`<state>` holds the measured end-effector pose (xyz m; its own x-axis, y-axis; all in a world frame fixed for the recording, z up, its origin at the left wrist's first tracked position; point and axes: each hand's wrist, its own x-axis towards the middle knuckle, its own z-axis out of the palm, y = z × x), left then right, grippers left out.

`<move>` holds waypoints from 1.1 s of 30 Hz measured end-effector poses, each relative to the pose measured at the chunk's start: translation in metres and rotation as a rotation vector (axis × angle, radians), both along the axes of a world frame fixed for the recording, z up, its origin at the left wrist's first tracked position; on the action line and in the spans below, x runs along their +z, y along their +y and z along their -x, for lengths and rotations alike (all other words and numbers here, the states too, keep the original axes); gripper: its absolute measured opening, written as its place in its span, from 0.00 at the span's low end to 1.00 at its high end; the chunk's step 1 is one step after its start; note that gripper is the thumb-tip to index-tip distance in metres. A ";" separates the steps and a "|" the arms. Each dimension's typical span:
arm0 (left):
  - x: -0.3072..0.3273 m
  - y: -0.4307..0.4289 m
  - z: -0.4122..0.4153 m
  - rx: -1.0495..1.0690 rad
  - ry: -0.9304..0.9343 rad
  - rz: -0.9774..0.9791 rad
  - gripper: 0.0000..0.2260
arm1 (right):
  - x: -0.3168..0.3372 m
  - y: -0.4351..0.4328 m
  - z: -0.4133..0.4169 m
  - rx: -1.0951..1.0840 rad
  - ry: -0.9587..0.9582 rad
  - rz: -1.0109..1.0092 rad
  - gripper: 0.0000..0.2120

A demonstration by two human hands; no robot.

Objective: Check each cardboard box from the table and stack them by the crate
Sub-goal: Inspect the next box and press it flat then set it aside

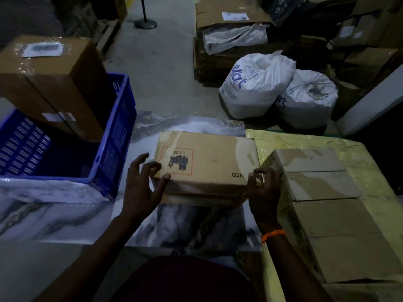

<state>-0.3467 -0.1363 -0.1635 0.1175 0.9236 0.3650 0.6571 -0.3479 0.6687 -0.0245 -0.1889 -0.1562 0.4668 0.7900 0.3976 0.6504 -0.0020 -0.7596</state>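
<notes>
Crate (117, 138) left of box (207, 160), carton (316, 171) right, sacks (257, 83) behind

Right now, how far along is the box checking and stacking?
Apparently done: one tall box stands at the blue crate. In hand: left hand and right hand hold the labelled box on the table. Left: the plain boxes on the right.

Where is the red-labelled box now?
Head view, centre: red-labelled box on the table, blue crate at left, plain boxes at right, left hand and right hand gripping its near corners.
</notes>
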 end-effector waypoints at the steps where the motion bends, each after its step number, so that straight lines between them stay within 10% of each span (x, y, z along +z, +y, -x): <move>1: 0.005 0.005 -0.003 -0.001 0.040 -0.022 0.21 | 0.005 0.003 0.002 0.028 -0.118 -0.012 0.06; 16: 0.022 0.047 -0.068 -0.269 0.444 -0.063 0.21 | 0.008 0.071 0.062 0.415 -0.586 0.266 0.22; 33: 0.020 0.006 -0.037 -0.271 0.211 -0.076 0.12 | 0.005 0.014 0.024 0.516 -0.294 0.182 0.15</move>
<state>-0.3101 -0.1302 -0.1435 0.4345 0.8199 0.3728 0.6550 -0.5718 0.4941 -0.0490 -0.1751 -0.1509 -0.1020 0.9519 0.2889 0.7841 0.2556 -0.5655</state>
